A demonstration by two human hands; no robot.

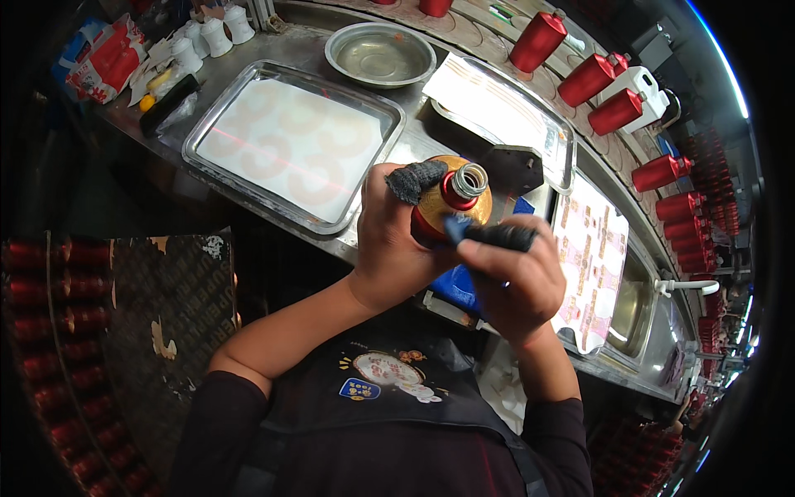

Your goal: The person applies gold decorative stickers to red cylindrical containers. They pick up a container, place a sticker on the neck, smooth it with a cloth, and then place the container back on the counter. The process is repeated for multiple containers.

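A red bottle (pixel 430 203) with a gold shoulder and a bare silver threaded neck is tilted with its mouth toward me. My left hand (pixel 391 236) is wrapped round its side, the thumb in a black cover lying by the shoulder. Against the bottle's near side, my right hand (pixel 526 286) pinches a small dark blue piece (pixel 456 227), blurred and too small to name; a black cover is on one finger. Under the hands lies a blue pad (pixel 454 286), partly hidden. A dark metal bracket (pixel 515 168) stands just beyond the bottle.
A steel tray (pixel 192 149) holds a white sheet with pale ring shapes; a metal bowl (pixel 331 62) sits behind it. Printed sheets (pixel 590 257) lie at right beside a sink (pixel 636 311) and white faucet (pixel 687 287). Red bottles (pixel 538 41) line the curved far ledge.
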